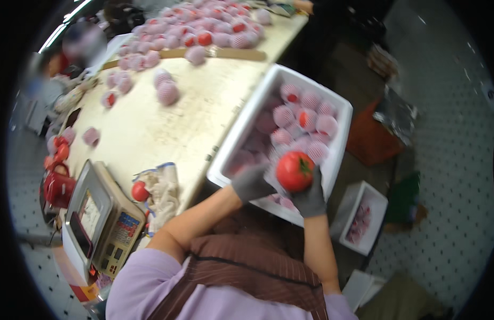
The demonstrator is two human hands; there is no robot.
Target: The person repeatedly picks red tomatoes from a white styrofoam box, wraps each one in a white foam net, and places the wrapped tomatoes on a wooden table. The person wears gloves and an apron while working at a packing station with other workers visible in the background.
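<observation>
A bare red tomato (pixel 294 172) with a green stem is in my gloved right hand (pixel 311 198), over the near end of a white foam box (pixel 215 169). My gloved left hand (pixel 251 183) is beside it, fingers closed on a pale foam net sleeve (pixel 272 175) against the tomato's left side. Motion blur softens the fingertips, and the tomato covers part of the right fingers. Inside the box lie several tomatoes in pink foam nets (pixel 306 119).
Left of the box stands a pale table (pixel 204 109) with a heap of netted tomatoes (pixel 204 26) behind a cardboard strip (pixel 239 54). A weighing scale (pixel 116 234), a cloth glove (pixel 163 192) and a red mug (pixel 59 186) are nearer. Another white box (pixel 377 205) sits lower right.
</observation>
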